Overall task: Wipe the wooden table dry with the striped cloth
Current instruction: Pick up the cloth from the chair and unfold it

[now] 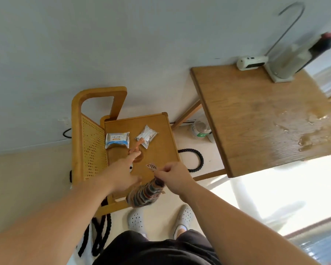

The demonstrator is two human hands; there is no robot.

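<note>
A bunched multicoloured striped cloth [146,194] hangs at the near edge of a small honey-coloured wooden side table with a cane-panelled side [161,150], its top pinched in the closed grip of the right hand [175,176]. The left hand [122,173] reaches over the same tabletop with fingers spread, holding nothing. On this tabletop lie a blue-and-white wipes packet [117,140], a silver foil sachet [146,136] and an orange-brown object too blurred to identify. To the right, well apart from the cloth, stands a larger brown wooden table [246,115] against the pale wall; pooled water [310,131] glistens at its right side. At its far edge sit a white device [251,62] and a pale upright stand [283,69]. Black rope [194,159] and a plastic bottle [201,130] lie on the cream floor, where the person's white perforated clogs [136,220] show.
</note>
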